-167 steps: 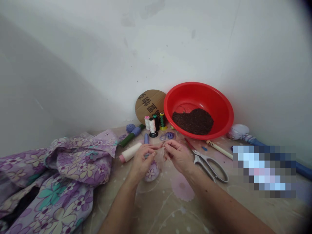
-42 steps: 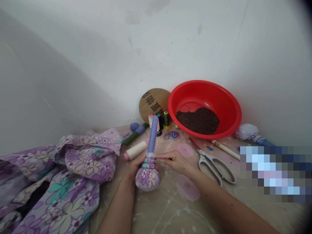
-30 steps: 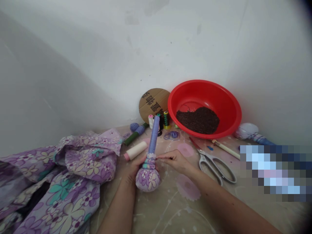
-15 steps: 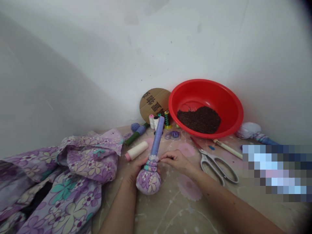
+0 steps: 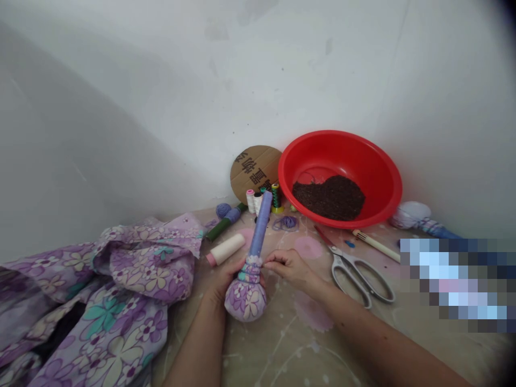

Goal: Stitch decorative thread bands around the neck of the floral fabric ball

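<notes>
My left hand (image 5: 226,278) is wrapped round the neck of a stick with a round, cloth-covered head (image 5: 245,302). The head's fabric is purple with flowers and is gathered and bound at the neck; the handle, wound in lilac, points up and away from me. On the right side of that neck, my right hand (image 5: 291,269) is closed in a pinch, thumb against forefinger. Whatever lies between those fingertips is too small to make out. Just beyond my left hand lies a white thread spool (image 5: 228,249) with a pink end.
Floral fabric (image 5: 137,279) is heaped at left. Scissors (image 5: 352,271) and a cream pen-like tool (image 5: 377,246) lie at right. Behind are a red basin (image 5: 382,183) with dark grains, a cardboard disc (image 5: 253,166), small thread spools (image 5: 250,201) and purple yarn (image 5: 287,222). Another wrapped stick (image 5: 411,215) is far right.
Almost nothing differs. Both hands keep their places on and beside the stick's neck, and the view has shifted very slightly.
</notes>
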`<state>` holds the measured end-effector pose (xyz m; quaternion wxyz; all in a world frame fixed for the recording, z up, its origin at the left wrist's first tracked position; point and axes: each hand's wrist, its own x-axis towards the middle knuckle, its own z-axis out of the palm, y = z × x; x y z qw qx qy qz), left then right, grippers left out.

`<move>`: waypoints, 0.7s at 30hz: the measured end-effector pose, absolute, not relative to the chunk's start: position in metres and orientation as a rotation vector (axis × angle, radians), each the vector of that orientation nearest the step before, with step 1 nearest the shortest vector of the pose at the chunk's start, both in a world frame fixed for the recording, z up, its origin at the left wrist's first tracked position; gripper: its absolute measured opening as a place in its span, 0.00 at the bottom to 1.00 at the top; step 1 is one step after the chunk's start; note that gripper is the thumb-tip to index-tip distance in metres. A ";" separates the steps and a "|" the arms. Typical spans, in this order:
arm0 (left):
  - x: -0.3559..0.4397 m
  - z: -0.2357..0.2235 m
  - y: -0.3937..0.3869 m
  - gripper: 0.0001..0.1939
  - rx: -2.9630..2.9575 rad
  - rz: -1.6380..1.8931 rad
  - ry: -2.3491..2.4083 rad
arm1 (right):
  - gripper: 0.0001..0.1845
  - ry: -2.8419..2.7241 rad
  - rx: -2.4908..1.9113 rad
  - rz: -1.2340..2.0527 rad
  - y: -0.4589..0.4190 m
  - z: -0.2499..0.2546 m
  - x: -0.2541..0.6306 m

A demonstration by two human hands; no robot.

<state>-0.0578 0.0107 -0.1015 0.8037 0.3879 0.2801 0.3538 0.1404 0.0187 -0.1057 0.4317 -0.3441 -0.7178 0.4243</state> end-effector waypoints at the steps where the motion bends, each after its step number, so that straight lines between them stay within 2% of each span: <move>1: -0.058 -0.102 0.011 0.15 0.829 0.755 0.598 | 0.12 -1.783 -0.844 1.058 0.018 -0.106 0.140; 11: -0.061 -0.107 0.009 0.14 0.887 0.847 0.526 | 0.12 -1.716 -0.718 1.176 0.016 -0.104 0.138; 21: -0.065 -0.107 0.015 0.16 0.851 0.753 0.579 | 0.12 -1.701 -0.731 1.218 0.017 -0.104 0.140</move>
